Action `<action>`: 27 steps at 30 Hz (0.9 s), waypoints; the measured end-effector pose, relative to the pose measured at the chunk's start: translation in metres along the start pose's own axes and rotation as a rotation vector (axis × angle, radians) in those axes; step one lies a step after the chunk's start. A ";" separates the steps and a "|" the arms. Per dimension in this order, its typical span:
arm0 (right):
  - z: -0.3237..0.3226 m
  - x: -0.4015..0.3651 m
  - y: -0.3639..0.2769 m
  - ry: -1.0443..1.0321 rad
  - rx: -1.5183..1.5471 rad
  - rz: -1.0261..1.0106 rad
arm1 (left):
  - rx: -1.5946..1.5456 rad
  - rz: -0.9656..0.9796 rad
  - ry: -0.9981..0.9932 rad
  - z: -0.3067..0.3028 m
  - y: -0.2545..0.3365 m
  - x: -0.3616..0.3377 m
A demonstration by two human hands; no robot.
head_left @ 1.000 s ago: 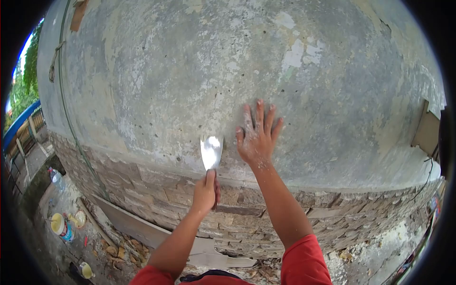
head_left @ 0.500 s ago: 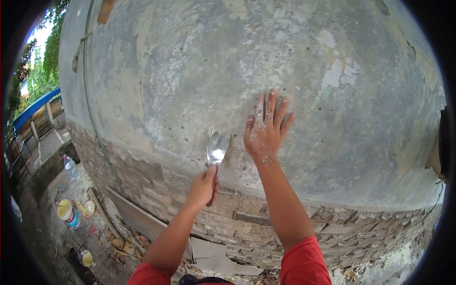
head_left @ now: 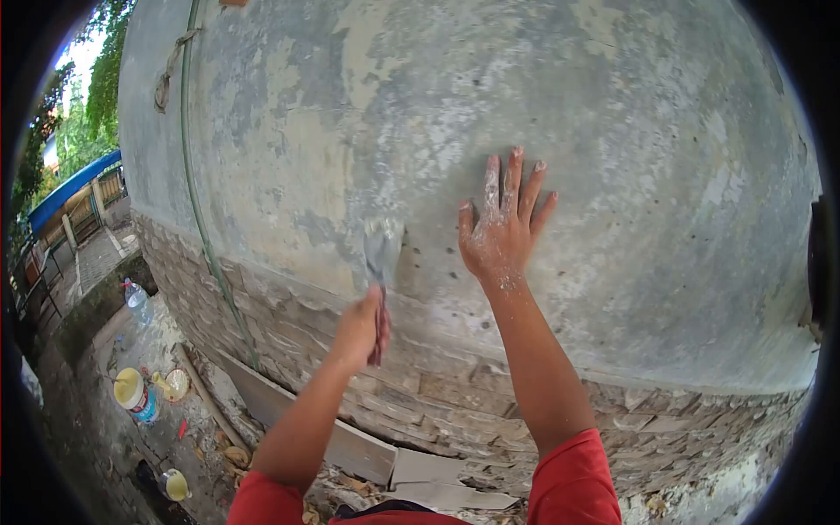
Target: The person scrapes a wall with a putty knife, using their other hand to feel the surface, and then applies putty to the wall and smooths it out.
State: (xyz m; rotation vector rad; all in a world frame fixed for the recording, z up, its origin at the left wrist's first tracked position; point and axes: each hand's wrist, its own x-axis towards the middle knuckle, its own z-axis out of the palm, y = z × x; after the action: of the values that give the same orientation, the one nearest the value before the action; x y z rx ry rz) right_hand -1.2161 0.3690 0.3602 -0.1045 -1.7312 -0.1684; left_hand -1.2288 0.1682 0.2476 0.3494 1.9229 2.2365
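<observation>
My left hand (head_left: pixel 360 331) is wrapped around the dark handle of a putty knife (head_left: pixel 382 249). Its wide metal blade points up, the tip at the surface of a grey, patchy plaster wall (head_left: pixel 595 227). To the right of the knife, my right hand (head_left: pixel 500 236) lies against the wall with its fingers spread. White dust coats its fingers and the back of the hand. Small dark pits dot the plaster between the two hands.
Rough stone cladding (head_left: pixel 437 389) runs along the wall's base. A green hose-like line (head_left: pixel 194 192) hangs down the left side. On the ground at left are a paint bucket (head_left: pixel 131 389), a plastic bottle (head_left: pixel 137 302), a small yellow container (head_left: pixel 175 485) and boards (head_left: pixel 363 451).
The putty knife and my left hand have shifted slightly left and up along the wall. The view has turned a little to the left. My right hand stays spread on the plaster.
</observation>
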 end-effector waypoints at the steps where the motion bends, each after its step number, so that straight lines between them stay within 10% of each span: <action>1: 0.003 0.008 -0.014 -0.012 0.001 0.023 | -0.051 0.028 -0.008 -0.012 0.026 0.018; 7: 0.029 0.017 -0.050 0.035 -0.070 0.108 | 0.004 0.258 -0.096 -0.061 0.143 0.080; 12: 0.029 0.013 -0.049 0.034 -0.122 0.093 | -0.002 0.034 -0.145 -0.089 0.046 0.056; 21: 0.027 0.014 -0.053 0.043 -0.131 0.104 | 0.172 0.366 -0.256 -0.062 0.155 0.080; 27: 0.026 0.013 -0.049 0.036 -0.118 0.076 | 0.232 0.235 -0.201 -0.033 0.106 0.055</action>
State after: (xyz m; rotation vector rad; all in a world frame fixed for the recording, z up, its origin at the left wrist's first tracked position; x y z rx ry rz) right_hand -1.2521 0.3248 0.3659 -0.2525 -1.6783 -0.2149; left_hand -1.2886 0.1362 0.3515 0.8390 2.1272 2.0142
